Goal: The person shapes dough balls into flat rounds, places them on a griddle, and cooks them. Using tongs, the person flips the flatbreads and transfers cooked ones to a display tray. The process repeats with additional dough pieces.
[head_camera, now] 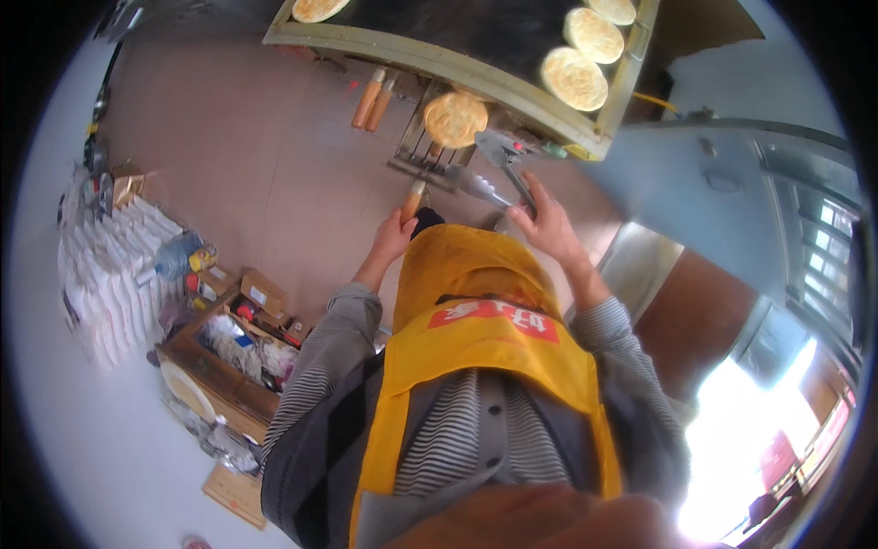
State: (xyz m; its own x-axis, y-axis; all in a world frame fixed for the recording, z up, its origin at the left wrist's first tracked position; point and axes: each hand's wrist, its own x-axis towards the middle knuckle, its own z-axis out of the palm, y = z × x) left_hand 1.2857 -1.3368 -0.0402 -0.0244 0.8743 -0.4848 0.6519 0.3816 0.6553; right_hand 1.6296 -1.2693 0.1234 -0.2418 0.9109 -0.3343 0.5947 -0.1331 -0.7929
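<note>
My left hand (396, 233) is closed round the wooden handle (412, 200) of a metal rack that sticks out from below the griddle's front edge. On this rack lies a round browned flatbread (455, 120). In my right hand (547, 218) is a pair of metal tongs (506, 167), its jaws spread; one jaw tip is at the right edge of that bread. Above, several pale flatbreads (575, 78) lie along the right side of the dark griddle (439, 27), and another flatbread (319, 8) is at its upper left.
Two wooden handles (374, 100) stick out below the griddle frame, left of the rack. A wooden box (226, 364) of mixed items, a blue water bottle (180, 254) and stacked white sacks (113, 274) stand at the left. A grey-blue panel (699, 185) is on the right.
</note>
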